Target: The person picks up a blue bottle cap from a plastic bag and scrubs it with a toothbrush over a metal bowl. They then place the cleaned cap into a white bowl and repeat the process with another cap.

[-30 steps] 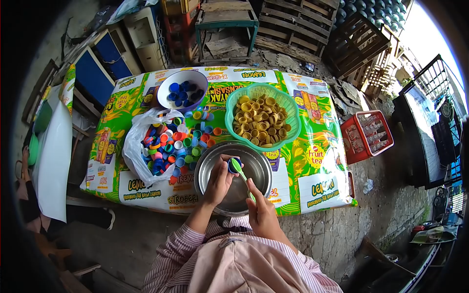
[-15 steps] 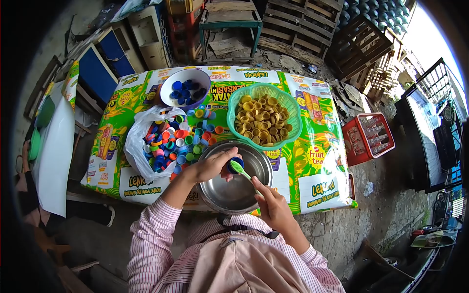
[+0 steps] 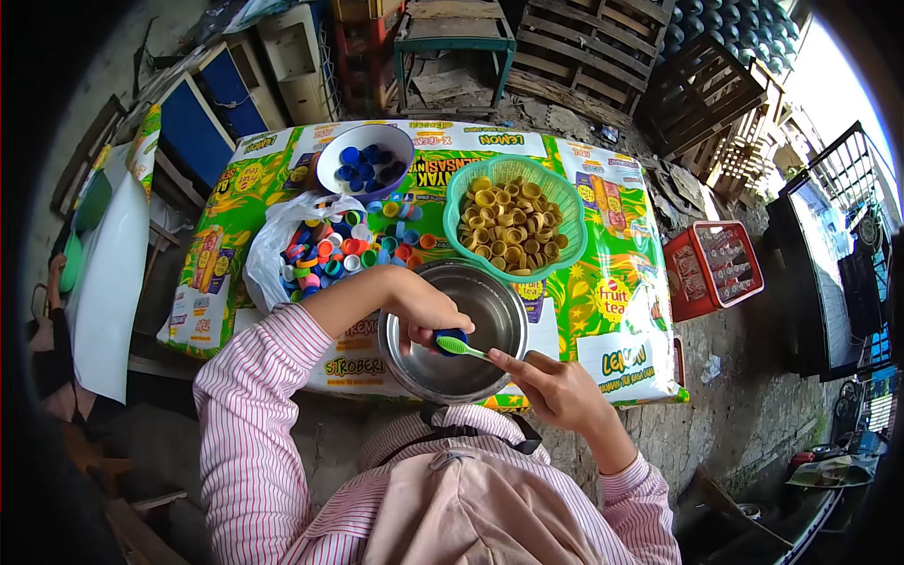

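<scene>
My left hand (image 3: 428, 306) is closed around a dark blue bottle cap (image 3: 451, 334), held over the metal bowl (image 3: 443, 379). Only part of the cap shows between the fingers. A green toothbrush (image 3: 463, 347) is gripped in my right hand (image 3: 551, 384), its head against the cap. Near my left forearm lies a white plastic bag (image 3: 266, 252) with many mixed-colour bottle caps (image 3: 325, 250), some spilling onto the table. Yellow-brown caps (image 3: 508, 226) fill a green plastic basket (image 3: 574, 240) behind the metal bowl. Blue caps (image 3: 353, 169) sit in a white bowl with a purple outside (image 3: 395, 141).
A printed green and white cover (image 3: 617, 330) lies over the table. To its right stands a red crate (image 3: 692, 273). Wooden pallets (image 3: 589, 56) and a green-framed table (image 3: 452, 42) are at the back. At the far left, another person's hand (image 3: 54, 278) touches a green container (image 3: 72, 262).
My left hand has turned over with the cap, the forearm swinging higher across the bag. The toothbrush has tipped from steep to nearly level, and my right hand has shifted right.
</scene>
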A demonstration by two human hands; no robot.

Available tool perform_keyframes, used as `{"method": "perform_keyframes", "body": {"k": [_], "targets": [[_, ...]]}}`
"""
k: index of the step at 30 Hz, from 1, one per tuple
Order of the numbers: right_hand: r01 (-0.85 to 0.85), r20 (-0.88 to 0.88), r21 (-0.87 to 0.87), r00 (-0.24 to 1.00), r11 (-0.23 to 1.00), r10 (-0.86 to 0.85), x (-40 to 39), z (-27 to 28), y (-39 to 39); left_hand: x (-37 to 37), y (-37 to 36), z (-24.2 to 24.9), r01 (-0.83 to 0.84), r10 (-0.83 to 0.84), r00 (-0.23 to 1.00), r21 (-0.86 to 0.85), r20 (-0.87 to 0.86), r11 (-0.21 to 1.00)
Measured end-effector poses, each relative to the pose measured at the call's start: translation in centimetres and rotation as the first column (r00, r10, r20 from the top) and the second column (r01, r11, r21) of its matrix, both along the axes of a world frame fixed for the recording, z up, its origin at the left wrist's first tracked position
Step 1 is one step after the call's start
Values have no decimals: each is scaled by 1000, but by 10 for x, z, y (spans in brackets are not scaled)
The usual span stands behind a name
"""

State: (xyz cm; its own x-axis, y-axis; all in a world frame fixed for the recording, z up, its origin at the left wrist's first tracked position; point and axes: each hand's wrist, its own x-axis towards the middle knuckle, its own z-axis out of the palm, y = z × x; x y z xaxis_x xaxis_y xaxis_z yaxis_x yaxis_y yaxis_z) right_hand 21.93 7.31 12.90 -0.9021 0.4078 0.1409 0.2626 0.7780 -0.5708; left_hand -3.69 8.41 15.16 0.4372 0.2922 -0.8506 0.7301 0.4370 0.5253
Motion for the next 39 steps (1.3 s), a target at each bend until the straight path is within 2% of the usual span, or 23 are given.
{"method": "perform_keyframes", "body": {"k": [1,3,5,7,11,13,20,22,26,28,29,31,32,33,35,36,37,39], "targets": [[-5,4,-3,1000,1000,5,2,5,2,3,-1,-2,-5,5,1000,-3,4,1000],[-81,133,81,989,993,69,3,11,4,9,-3,-2,71,-72,990,-15,-118,997],[-93,77,82,993,992,87,4,13,7,9,-3,-7,91,-95,989,-38,-115,995],[-140,183,168,977,976,109,5,20,9,10,-4,-7,119,-118,986,5,-120,993],[-199,226,281,965,939,136,5,24,10,12,-2,-11,128,-134,980,-50,-145,991],[-230,309,431,946,873,97,2,30,8,12,-1,-17,147,-149,970,-24,-191,989],[-182,305,535,952,825,13,-2,37,-6,8,4,-26,78,-72,978,23,-198,997],[-137,301,604,951,786,-66,-3,42,-10,5,4,-30,13,-8,993,39,-118,999],[-104,276,662,954,742,-112,-1,45,-14,2,2,-29,-56,56,997,13,-49,998],[-35,262,635,949,772,-173,2,49,-16,-2,-2,-33,-219,227,961,-69,156,973],[-34,260,637,950,770,-174,5,46,-15,-4,-4,-38,-219,227,961,-66,155,973],[104,115,504,976,857,-187,11,35,-13,-5,-13,-48,-415,433,823,-129,367,900],[158,65,468,975,870,-212,12,31,-14,-5,-19,-52,-488,473,768,-82,431,869],[158,67,470,975,869,-213,13,26,-15,-4,-21,-51,-487,471,768,-82,434,870],[331,-56,298,942,895,-330,13,13,-19,-6,-25,-48,-550,496,753,-1,432,835],[390,-122,247,921,887,-370,12,5,-21,-8,-26,-60,-602,497,735,107,461,791],[439,-211,141,889,887,-407,10,-7,-22,-6,-30,-66,-674,513,709,249,483,696],[507,-298,-2,823,862,-484,-1,-45,-24,2,-31,-113,-762,525,648,488,552,426]]}}
